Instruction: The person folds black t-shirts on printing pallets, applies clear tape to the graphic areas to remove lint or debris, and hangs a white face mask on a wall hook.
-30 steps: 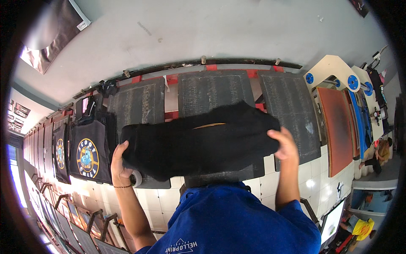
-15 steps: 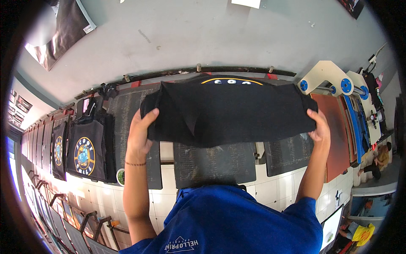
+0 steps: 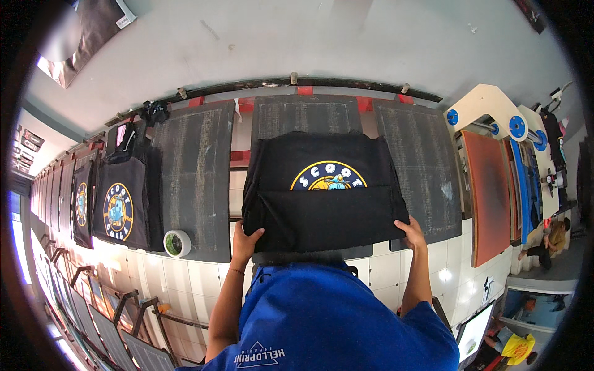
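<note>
Both hands — left hand (image 3: pixel 246 238), right hand (image 3: pixel 413 234) — clamped on black shirt (image 3: pixel 322 198), now lowered onto platen (image 3: pixel 307 117).

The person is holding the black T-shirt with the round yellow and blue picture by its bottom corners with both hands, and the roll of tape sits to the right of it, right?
Not quite. The head view shows the white roll of tape left of the black T-shirt with the round yellow and blue picture, not right. The left hand and right hand do grip its near corners.

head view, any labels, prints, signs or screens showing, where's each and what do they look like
Shirt print: on the black shirt both hands hold, round, yellow rim, blue middle, lower half folded under.
Second print: black shirt on a left board, round, yellow ring, blue figure.
Third print: far left shirt, same round badge.
Screen: lower right, pale, angled.
</note>
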Demonstrator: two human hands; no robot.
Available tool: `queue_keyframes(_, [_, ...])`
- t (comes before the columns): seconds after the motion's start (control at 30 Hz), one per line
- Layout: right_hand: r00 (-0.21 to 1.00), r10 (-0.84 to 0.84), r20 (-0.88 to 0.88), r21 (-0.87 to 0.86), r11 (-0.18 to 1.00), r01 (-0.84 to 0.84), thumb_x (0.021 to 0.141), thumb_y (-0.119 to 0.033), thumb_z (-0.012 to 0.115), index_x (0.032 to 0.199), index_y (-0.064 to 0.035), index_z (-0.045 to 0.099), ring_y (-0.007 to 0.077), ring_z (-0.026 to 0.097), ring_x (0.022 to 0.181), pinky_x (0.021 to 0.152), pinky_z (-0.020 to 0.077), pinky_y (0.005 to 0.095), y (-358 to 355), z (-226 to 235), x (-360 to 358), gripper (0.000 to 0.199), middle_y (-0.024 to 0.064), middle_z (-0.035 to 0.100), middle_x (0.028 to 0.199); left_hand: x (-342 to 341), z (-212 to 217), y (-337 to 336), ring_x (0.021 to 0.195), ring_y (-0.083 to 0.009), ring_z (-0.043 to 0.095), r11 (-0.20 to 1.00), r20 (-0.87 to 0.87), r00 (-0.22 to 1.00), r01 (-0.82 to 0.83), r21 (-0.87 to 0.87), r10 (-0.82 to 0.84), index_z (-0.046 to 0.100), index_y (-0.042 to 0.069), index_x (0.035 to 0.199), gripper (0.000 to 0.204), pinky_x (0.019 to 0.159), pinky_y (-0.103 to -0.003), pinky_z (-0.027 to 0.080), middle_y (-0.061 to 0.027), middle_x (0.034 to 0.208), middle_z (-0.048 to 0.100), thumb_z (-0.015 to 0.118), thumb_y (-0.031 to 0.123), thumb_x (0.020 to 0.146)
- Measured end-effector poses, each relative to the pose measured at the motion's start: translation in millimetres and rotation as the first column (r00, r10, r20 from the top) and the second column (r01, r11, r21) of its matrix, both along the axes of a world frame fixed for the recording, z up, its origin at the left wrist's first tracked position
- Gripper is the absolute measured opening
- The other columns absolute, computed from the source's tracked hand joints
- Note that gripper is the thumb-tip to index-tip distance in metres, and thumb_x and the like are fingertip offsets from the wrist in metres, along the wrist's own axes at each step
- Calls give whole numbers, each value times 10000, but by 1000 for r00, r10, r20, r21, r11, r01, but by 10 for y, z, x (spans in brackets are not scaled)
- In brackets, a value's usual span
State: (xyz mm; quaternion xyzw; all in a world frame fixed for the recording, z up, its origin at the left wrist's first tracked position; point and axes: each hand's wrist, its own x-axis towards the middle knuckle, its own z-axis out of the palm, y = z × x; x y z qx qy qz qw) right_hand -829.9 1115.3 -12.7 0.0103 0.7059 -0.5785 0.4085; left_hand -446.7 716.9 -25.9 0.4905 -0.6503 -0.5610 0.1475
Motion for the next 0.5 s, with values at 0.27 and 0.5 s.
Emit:
queue_keyframes(0.27, [992, 122, -28, 127, 985, -118, 833, -160, 838, 1349, 76, 569, 234, 652, 1118, 1022, 492, 354, -10, 91, 372, 627, 149, 685, 1250, 416, -11, 200, 1016, -354, 715, 990, 211, 970, -105, -90, 122, 549, -76, 1236, 631, 907, -407, 555, -281, 1096, 709, 875, 215, 782])
queue_keyframes(0.5, [975, 189, -112, 257, 954, -155, 826, -130, 833, 1271, 83, 632, 219, 678, 1040, 972, 522, 351, 8, 32, 580, 533, 141, 720, 1183, 553, 36, 176, 1025, -378, 715, 997, 250, 966, -55, -60, 68, 562, -59, 1223, 577, 901, -445, 554, -275, 1076, 722, 856, 206, 803])
